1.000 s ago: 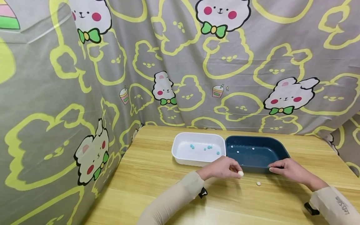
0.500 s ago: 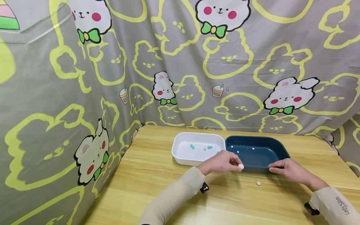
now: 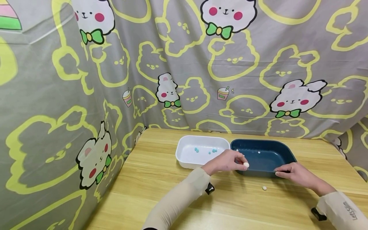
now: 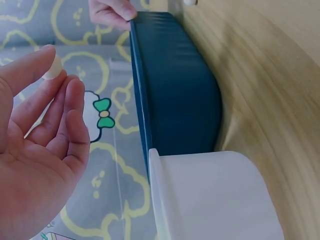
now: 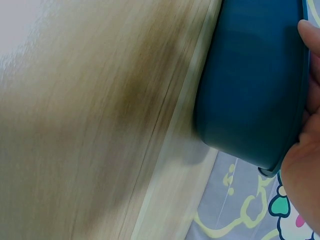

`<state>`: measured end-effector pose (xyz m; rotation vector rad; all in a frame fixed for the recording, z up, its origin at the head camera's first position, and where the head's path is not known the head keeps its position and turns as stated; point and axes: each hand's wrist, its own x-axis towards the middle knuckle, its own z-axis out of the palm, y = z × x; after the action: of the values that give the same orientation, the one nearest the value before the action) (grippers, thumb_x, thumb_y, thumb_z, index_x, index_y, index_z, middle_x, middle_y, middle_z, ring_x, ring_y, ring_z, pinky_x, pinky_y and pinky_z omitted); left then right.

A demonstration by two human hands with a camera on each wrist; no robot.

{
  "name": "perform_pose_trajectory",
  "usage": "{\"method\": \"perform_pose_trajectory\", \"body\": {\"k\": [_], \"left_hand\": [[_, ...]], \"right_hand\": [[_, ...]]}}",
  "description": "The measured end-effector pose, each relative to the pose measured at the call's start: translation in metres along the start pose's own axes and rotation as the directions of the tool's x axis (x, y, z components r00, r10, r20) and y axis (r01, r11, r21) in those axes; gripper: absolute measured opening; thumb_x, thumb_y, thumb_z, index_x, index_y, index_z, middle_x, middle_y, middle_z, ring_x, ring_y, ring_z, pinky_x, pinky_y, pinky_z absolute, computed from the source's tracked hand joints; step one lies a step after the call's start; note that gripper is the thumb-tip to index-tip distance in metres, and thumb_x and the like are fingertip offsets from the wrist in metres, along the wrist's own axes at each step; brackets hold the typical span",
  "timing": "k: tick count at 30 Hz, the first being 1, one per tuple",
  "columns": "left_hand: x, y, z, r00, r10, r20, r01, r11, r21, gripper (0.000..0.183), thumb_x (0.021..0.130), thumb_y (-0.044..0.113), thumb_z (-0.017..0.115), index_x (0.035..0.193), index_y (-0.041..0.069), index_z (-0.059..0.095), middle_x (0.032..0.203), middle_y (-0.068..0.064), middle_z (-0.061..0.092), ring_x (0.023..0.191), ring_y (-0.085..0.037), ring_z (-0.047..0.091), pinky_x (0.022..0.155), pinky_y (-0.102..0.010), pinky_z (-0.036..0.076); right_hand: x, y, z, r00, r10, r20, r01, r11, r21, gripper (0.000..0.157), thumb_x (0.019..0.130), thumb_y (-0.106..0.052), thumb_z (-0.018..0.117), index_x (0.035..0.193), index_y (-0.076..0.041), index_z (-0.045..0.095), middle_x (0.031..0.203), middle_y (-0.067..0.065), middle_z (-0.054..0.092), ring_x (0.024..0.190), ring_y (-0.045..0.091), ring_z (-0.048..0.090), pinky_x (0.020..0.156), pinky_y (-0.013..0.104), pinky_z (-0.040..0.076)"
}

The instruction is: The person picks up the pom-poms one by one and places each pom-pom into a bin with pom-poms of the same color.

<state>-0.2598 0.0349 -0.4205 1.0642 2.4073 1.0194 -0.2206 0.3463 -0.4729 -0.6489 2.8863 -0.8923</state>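
Between thumb and fingertips, my left hand pinches a small white ball. In the head view it is over the near edge of the dark blue tray; the left wrist view shows the ball held apart from the tray. My right hand grips that tray's near rim toward its right corner, thumb on the outside. A few white balls lie inside the blue tray, partly covered by the left hand. On the table in front sits another white ball.
Against the blue tray's left side stands a white tray with several small turquoise balls in it. Both rest on a wooden table. A patterned grey curtain hangs behind and along the left.
My left hand has risen and moved forward with the white ball, from in front of the blue tray to over its near edge. The right hand has stayed at the rim.
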Motion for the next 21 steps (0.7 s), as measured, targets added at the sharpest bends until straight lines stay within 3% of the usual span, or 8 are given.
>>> {"method": "perform_pose_trajectory", "body": {"k": [12,21], "left_hand": [[0.013,0.003,-0.008,0.999,-0.010,-0.030,0.013,0.996,0.090,0.013,0.088,0.027,0.068,0.099,0.021,0.069,0.085,0.018,0.060,0.079,0.006,0.053,0.070,-0.012,0.042],[0.023,-0.001,-0.010,0.998,-0.048,-0.036,0.051,0.996,0.071,0.011,0.087,0.025,0.069,0.096,0.020,0.068,0.084,0.016,0.061,0.078,0.004,0.055,0.069,-0.013,0.043]], "right_hand": [[-0.001,-0.001,0.000,1.000,0.004,0.004,-0.004,1.000,0.008,0.021,0.089,-0.025,0.066,0.099,-0.008,0.074,0.096,0.006,0.071,0.086,0.001,0.060,0.066,0.024,0.050],[0.000,-0.002,-0.001,1.000,-0.004,0.011,0.003,1.000,0.014,0.021,0.090,-0.025,0.065,0.100,-0.008,0.074,0.096,0.006,0.070,0.087,0.001,0.060,0.066,0.024,0.050]]}}
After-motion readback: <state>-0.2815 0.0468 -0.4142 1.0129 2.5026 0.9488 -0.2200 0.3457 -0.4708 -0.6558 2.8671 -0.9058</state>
